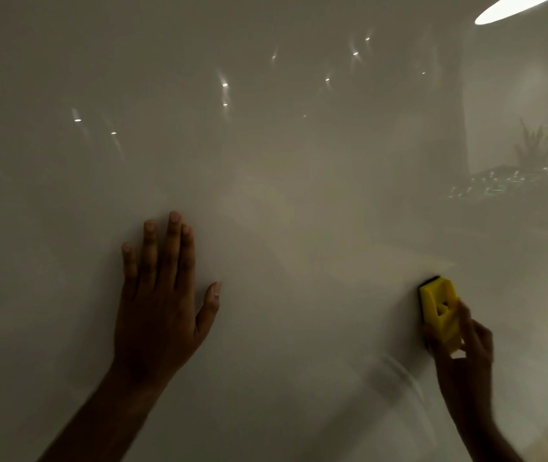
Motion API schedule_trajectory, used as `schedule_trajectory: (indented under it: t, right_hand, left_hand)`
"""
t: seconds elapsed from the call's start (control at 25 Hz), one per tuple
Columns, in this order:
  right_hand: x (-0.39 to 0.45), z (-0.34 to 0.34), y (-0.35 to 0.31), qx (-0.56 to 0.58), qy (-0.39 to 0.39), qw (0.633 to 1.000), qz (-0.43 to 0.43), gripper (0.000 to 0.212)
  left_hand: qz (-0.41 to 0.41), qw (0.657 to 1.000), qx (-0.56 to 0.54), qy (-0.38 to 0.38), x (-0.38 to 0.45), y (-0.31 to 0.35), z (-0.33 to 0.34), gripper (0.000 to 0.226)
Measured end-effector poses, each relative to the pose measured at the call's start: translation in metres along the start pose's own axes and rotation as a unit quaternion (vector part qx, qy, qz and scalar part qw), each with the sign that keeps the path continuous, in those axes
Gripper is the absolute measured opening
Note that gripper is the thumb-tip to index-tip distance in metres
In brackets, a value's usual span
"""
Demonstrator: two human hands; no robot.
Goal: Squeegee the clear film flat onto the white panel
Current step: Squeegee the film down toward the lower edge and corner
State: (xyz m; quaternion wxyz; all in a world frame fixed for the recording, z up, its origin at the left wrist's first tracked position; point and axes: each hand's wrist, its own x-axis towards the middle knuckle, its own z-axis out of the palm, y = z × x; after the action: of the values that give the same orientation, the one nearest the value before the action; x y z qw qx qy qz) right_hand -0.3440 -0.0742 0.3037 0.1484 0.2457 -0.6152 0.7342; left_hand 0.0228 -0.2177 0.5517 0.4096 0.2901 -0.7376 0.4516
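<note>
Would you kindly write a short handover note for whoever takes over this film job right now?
Left hand: open, fingers straight, palm flat against the glossy white panel.
Right hand: grips the yellow plastic squeegee with a black edge, its edge against the panel, right of the left hand.
Clear film: cannot be told apart from the panel here; no wrinkles or bubbles are visible.
Done: cannot be judged from this view.
Left: probably more strokes with the squeegee while the flat hand steadies the surface, then a check of the edges.

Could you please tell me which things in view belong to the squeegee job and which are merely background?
Job: yellow plastic squeegee gripped by right hand; left hand flat on glossy white panel.
Background: reflected potted plants; reflected ceiling lights.
</note>
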Motion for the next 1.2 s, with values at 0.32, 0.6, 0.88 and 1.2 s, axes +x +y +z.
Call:
schedule_trajectory:
  t: [0.32, 0.6, 0.88, 1.2]
  right_hand:
    - [-0.003, 0.022, -0.026, -0.024, 0.047, 0.998, 0.035, 0.077]
    - [0.007, 0.059, -0.104, -0.011, 0.073, 0.997, 0.002, 0.069]
    - [0.04, 0.133, -0.282, 0.059, 0.082, 0.987, -0.127, 0.065]
    - [-0.081, 0.232, -0.484, 0.034, -0.029, 0.932, -0.359, 0.069]
  left_hand:
    - [0.037, 0.999, -0.037, -0.001, 0.003, -0.002, -0.003, 0.084]
    - [-0.01, 0.999, -0.033, -0.015, -0.044, -0.076, -0.028, 0.084]
    - [-0.11, 0.994, -0.014, -0.016, -0.094, -0.192, -0.068, 0.082]
    - [-0.176, 0.984, -0.015, -0.009, -0.143, -0.283, -0.108, 0.082]
